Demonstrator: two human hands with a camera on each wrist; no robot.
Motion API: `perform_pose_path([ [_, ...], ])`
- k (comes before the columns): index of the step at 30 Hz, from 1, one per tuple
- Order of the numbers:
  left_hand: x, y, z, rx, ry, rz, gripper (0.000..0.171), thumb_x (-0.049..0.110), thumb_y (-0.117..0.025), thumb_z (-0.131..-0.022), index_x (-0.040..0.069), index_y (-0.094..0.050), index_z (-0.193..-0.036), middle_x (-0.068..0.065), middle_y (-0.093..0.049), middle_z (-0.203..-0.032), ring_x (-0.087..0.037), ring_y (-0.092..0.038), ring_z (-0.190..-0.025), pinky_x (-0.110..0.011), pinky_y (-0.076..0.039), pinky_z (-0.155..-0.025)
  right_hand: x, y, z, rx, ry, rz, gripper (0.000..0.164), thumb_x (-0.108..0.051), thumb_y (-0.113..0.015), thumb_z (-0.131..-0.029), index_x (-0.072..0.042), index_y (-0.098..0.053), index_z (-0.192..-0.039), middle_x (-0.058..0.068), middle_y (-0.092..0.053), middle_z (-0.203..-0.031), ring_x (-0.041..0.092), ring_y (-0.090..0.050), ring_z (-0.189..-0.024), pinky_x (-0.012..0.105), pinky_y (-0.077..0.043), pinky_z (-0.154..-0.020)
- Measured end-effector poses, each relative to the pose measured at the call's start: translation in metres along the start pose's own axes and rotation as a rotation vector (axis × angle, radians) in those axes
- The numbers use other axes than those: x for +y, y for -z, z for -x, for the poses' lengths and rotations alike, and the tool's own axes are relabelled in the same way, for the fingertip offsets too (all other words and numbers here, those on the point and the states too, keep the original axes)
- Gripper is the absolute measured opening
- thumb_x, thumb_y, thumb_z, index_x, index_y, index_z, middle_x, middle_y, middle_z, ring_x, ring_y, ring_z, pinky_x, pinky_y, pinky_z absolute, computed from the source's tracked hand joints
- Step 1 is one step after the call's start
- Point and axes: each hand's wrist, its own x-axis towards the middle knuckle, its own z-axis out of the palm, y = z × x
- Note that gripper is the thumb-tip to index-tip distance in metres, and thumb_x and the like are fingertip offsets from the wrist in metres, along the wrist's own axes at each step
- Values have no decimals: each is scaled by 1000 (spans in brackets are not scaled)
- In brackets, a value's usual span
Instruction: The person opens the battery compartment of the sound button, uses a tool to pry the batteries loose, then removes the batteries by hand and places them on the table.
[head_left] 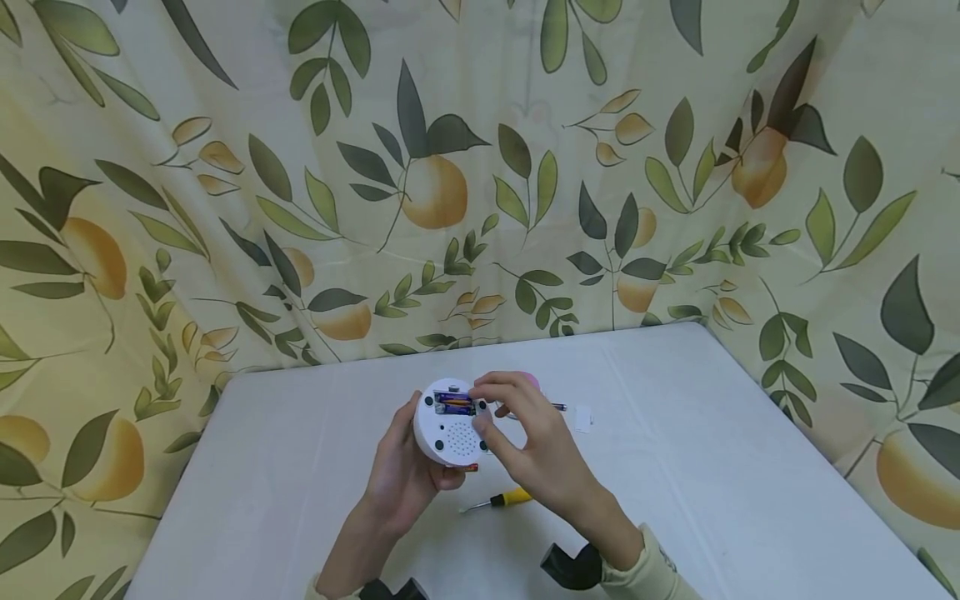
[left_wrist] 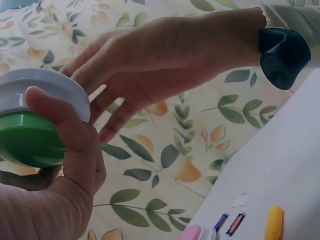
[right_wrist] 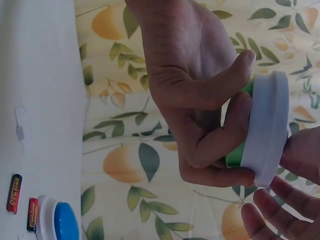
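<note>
My left hand (head_left: 401, 471) grips a round white push-button buzzer (head_left: 429, 442), its underside tilted up toward the head camera. That underside has dark feet, a dotted speaker grille (head_left: 461, 439) and an uncovered battery compartment holding purple batteries (head_left: 453, 402). A green dome (left_wrist: 30, 137) forms the buzzer's other side, with left-hand fingers around it. At the compartment's right end is my right hand (head_left: 543, 442), its fingertips touching the buzzer near the batteries and its thumb beside the rim. The right fingers look extended and spread in the right wrist view; no object shows between them.
On the white table (head_left: 675, 467) lies a yellow-handled screwdriver (head_left: 513, 497). Behind the right hand are a pink-topped buzzer (left_wrist: 191, 233), purple batteries (left_wrist: 235, 223) and a small white cover (head_left: 583, 418). Red-and-black batteries (right_wrist: 14, 194) lie near a blue-topped buzzer (right_wrist: 66, 222). Patterned curtains (head_left: 450, 275) hang behind.
</note>
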Motion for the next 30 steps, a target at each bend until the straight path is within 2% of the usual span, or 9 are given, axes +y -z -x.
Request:
perform_pose_path([
  [6,-1,-1,0,-20,-14,-11,62,59,-16,-110,17,-32,-153,1,-75,-110,-11,-73,-80,-19,-47,-59,-1,1,0,-15,55,21,32,-8,-76,-95,-19,-70,-124,-2,-62,-135,17,-57,-129,33,-56,-105],
  [11,0,-1,0,-21,-14,-14,63,60,-16,-110,16,-31,-154,1,-76,-110,-11,-73,-81,-19,-48,-60,-2,3,0,-16,89,45,29,-7,-77,-94,-17,-72,-121,-1,-63,-134,18,-58,-127,34,-57,-105],
  [16,0,-2,-1,-30,-30,-27,63,59,-16,-111,15,-32,-153,1,-75,-110,-11,-73,-80,-19,-47,-59,-3,5,0,-24,74,48,29,-9,-78,-94,-17,-72,-121,-2,-63,-134,17,-58,-127,35,-57,-106],
  [23,0,-3,0,-35,-28,-70,63,59,-16,-111,14,-35,-150,1,-74,-109,-9,-69,-77,-19,-50,-61,-4,6,1,-22,22,25,25,-8,-79,-92,-17,-73,-114,-3,-65,-131,17,-60,-124,33,-58,-103],
  [30,-2,-4,1,-31,-37,-114,65,59,-15,-111,11,-41,-146,2,-75,-99,-8,-64,-68,-20,-50,-59,-6,7,1,-33,-36,-29,23,-8,-78,-93,-20,-73,-111,-4,-64,-130,16,-58,-125,33,-58,-102],
])
